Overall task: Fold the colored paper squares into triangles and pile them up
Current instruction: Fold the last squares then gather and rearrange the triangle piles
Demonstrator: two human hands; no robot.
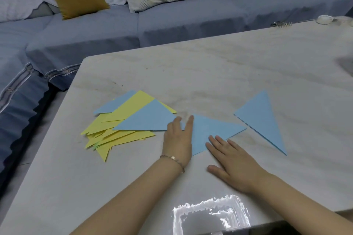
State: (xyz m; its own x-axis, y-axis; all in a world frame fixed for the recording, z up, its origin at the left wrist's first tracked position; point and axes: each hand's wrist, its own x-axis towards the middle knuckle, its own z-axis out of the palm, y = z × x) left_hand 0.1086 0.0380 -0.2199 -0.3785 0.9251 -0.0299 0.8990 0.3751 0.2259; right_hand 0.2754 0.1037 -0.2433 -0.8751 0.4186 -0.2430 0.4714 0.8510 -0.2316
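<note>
Pressing left hand (pixel 177 139) and right hand (pixel 236 160), each grip wide, on the blue triangle (pixel 210 129), we sharpen its crease; pile (pixel 133 118) at nine o'clock.

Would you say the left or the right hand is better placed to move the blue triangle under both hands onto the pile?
Left, probably. The left hand rests on the blue triangle at the edge beside the pile; the right hand presses its far side.
</note>
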